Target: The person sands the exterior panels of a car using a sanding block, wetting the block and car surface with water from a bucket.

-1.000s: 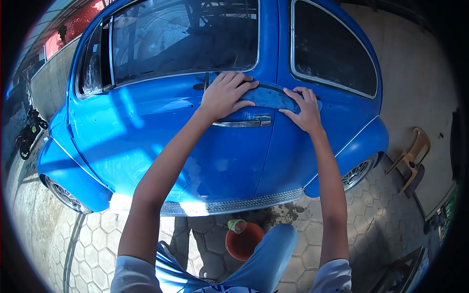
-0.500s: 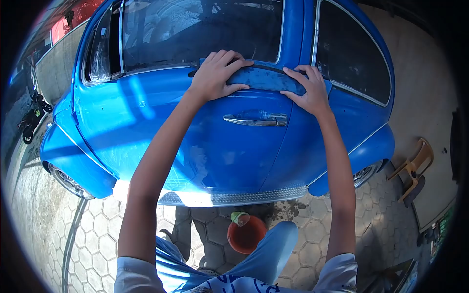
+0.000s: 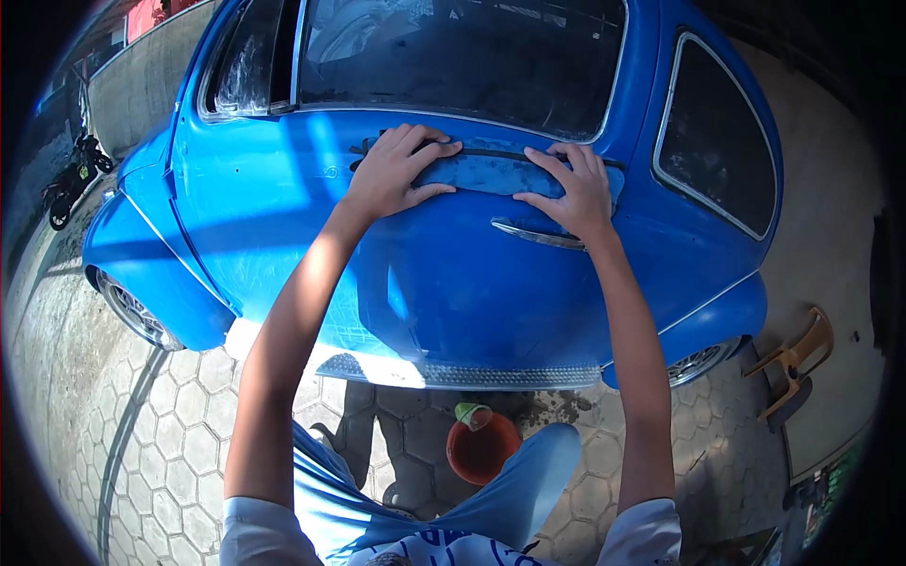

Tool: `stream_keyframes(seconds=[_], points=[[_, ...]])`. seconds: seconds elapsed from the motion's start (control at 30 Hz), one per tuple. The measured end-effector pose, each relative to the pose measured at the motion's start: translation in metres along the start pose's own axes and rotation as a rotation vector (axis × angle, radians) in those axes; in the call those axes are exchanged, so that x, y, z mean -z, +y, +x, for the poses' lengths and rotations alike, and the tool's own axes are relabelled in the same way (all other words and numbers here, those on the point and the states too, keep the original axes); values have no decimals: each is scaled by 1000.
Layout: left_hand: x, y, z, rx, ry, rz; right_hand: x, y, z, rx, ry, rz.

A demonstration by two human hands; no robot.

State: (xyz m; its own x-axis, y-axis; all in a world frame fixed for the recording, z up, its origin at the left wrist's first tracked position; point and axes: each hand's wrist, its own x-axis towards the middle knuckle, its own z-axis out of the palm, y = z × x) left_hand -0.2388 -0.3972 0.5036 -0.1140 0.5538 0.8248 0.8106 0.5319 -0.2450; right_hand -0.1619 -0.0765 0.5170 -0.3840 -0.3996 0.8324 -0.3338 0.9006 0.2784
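Note:
Both my hands grip a long sanding block (image 3: 491,174), smeared blue with a black strip along it, laid against the blue car door (image 3: 444,274) just below the window. My left hand (image 3: 389,174) is closed around its left end, thumb below and fingers over the top. Toward the right end, my right hand (image 3: 574,189) pinches it the same way. The chrome door handle (image 3: 538,234) lies under the block, partly hidden by my right wrist.
An orange-brown basin (image 3: 483,448) with a pale green cup (image 3: 472,415) at its rim stands on the hexagonal paving near my knees. The running board (image 3: 472,374) juts out below the door. A plastic chair (image 3: 797,363) is at right, a motorbike (image 3: 75,179) at far left.
The sanding block, held in both hands, has slid left along the door and a little lower, away from the door's rear edge. My view has also shifted, so the car appears farther right.

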Motion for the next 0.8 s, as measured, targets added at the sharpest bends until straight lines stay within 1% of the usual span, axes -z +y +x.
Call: stream_keyframes(seconds=[0.13, 0.2, 0.23, 0.27, 0.33, 0.4, 0.53, 0.57, 0.63, 0.67, 0.8], points=[[25, -39, -27, -10, 12, 27, -24, -37, 28, 29, 6, 0], [44, -62, -38, 9, 58, 31, -38, -60, 50, 37, -15, 51], [52, -75, -39, -8, 127, -28, -44, -72, 61, 49, 6, 22], [62, -87, -42, -45, 161, -4, -50, -82, 74, 40, 9, 17], [73, -109, -51, 1, 142, 3, -62, -94, 95, 83, 11, 47], [82, -115, -56, 38, 145, -24, -65, -103, 114, 82, -25, 72], [82, -106, -55, 137, 148, -86, -65, -97, 117, 116, -33, 102], [79, -100, -54, 131, 149, -88, -63, -91, 114, 112, -30, 97], [70, -83, -51, 194, 184, -156, -54, -80, 103, 118, -79, 115], [66, -72, -45, 227, 168, -114, -48, -73, 98, 118, -73, 110], [35, -38, -12, 180, 136, -61, -19, -30, 58, 74, -75, 100]])
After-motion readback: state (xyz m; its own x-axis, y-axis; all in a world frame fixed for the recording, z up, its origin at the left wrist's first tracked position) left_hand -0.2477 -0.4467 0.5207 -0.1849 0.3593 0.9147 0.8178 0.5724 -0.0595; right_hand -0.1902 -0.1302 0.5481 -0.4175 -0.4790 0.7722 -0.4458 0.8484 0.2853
